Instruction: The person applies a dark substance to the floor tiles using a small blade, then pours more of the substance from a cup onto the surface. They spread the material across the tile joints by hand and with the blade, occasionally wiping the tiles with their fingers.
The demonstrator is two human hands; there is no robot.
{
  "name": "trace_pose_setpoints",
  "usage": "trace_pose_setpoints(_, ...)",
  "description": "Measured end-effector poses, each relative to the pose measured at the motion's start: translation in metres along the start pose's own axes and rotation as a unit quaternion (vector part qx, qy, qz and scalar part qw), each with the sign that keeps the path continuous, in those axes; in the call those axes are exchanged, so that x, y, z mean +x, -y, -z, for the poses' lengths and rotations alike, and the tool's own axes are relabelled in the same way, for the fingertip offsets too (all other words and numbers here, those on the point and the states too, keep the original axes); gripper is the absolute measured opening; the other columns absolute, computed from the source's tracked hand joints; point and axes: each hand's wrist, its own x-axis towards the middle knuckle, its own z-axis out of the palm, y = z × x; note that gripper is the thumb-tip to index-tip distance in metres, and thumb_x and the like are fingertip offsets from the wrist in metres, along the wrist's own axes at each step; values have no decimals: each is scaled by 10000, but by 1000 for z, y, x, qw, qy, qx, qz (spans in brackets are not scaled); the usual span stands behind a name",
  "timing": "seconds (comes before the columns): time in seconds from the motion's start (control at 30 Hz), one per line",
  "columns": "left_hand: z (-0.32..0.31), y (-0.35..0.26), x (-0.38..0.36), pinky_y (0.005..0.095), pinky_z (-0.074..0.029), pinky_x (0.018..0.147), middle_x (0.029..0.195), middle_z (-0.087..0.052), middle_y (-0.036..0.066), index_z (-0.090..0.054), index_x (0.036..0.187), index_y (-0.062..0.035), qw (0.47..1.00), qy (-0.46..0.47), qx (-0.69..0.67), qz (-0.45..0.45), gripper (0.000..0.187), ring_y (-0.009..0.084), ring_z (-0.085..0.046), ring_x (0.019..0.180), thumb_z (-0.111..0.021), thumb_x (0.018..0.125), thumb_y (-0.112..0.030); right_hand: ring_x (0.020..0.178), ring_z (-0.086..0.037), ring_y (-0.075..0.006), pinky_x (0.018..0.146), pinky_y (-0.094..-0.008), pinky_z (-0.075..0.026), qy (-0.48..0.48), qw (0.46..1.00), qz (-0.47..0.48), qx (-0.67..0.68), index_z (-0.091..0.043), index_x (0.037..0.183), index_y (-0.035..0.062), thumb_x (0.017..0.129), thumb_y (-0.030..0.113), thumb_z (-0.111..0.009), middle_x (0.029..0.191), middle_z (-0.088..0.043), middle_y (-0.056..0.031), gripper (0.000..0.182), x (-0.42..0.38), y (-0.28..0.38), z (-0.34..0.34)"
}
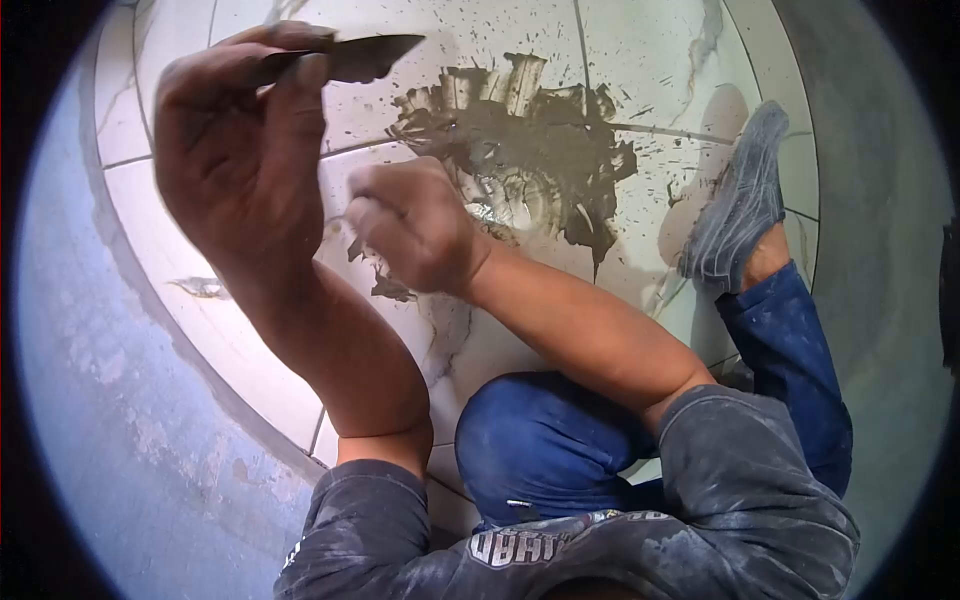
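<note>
My left hand [250, 140] is raised at the upper left, fingers and thumb pinching a thin dark blade-like piece [378, 58]. The piece ends in a point to the right, and its lower edge is ragged; its exact kind does not show. Lower and to the right, my right hand [425, 228] is closed in a fist, slightly blurred. Whatever may be inside the fist is hidden. Beside and beyond it, a wet grey-brown patch of grout or cement paste [545, 150] spreads over the white tiles [650, 50], with splatters and smears around it.
My bent knee [545, 440] in blue trousers is close below the right forearm. A foot in a grey sock [740, 205] rests on the tiles at the right. A worn bluish wall surface [130, 400] borders the tiles at left, a grey one [880, 300] at right.
</note>
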Motion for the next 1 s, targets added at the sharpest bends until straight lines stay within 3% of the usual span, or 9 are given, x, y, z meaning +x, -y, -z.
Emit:
trace_pose_setpoints(0.13,8,-9,4,352,-594,822,985,-699,221,-575,1025,34,989,-48,122,-70,178,255,-689,891,-682,884,48,592,-564,-407,557,-481,-450,-98,994,11,-46,-541,664,42,803,150,-577,613,-521,-200,180,0,-25,-33)
trace_pose_setpoints(0.2,14,-8,8,361,-617,802,969,-703,234,-587,1018,61,988,-69,119,-76,156,259,-702,869,-677,892,39,514,-533,-372,502,-433,-435,-155,977,122,-76,-556,720,11,790,125,-583,608,-503,-186,136,7,-27,-45)
trace_pose_setpoints(0.23,19,-10,6,358,-631,789,966,-704,246,-576,1022,65,988,-81,122,-53,175,256,-710,863,-684,884,51,501,-504,-357,489,-436,-414,-62,993,100,3,-548,687,18,762,120,-574,593,-473,-171,129,5,-2,-31)
trace_pose_setpoints(0.3,21,-13,8,367,-635,793,953,-711,244,-592,998,70,991,-68,118,2,137,267,-723,851,-676,905,14,482,-474,-326,473,-428,-392,-23,998,62,-25,-523,645,23,738,105,-559,572,-437,-149,129,-19,24,-5)
trace_pose_setpoints(0.4,24,-14,11,363,-639,794,948,-724,230,-610,1032,63,979,-8,202,-23,136,261,-733,854,-655,927,-9,465,-430,-278,463,-404,-361,-20,999,-35,-34,-479,631,10,745,120,-555,572,-386,-116,176,-73,-7,42)
trace_pose_setpoints(0.5,18,-9,8,356,-636,801,958,-723,228,-613,1053,55,990,-14,131,-44,142,257,-731,876,-650,927,1,463,-406,-262,457,-386,-335,-37,998,-5,-51,-457,630,7,790,164,-548,577,-382,-110,242,-76,27,60)
trace_pose_setpoints(0.57,20,-10,8,352,-638,797,966,-721,232,-607,1057,53,991,-7,132,-37,145,256,-730,887,-649,927,2,461,-386,-249,457,-372,-315,-101,987,-85,-90,-438,625,10,818,196,-535,570,-373,-108,285,-90,8,64)
trace_pose_setpoints(0.7,3,-12,7,278,-615,765,911,-721,207,-677,986,127,992,-35,103,-59,159,216,-717,840,-623,951,-18,466,-384,-205,465,-348,-303,-133,989,-45,-54,-426,628,8,840,211,-511,568,-359,-82,306,-71,24,61)
trace_pose_setpoints(1.0,8,-8,3,329,-628,841,966,-699,227,-633,999,122,996,-23,74,-45,122,249,-710,898,-599,955,14,487,-422,-202,485,-348,-345,-154,979,-40,-126,-465,661,-8,852,185,-513,574,-409,-98,276,-44,-11,65)
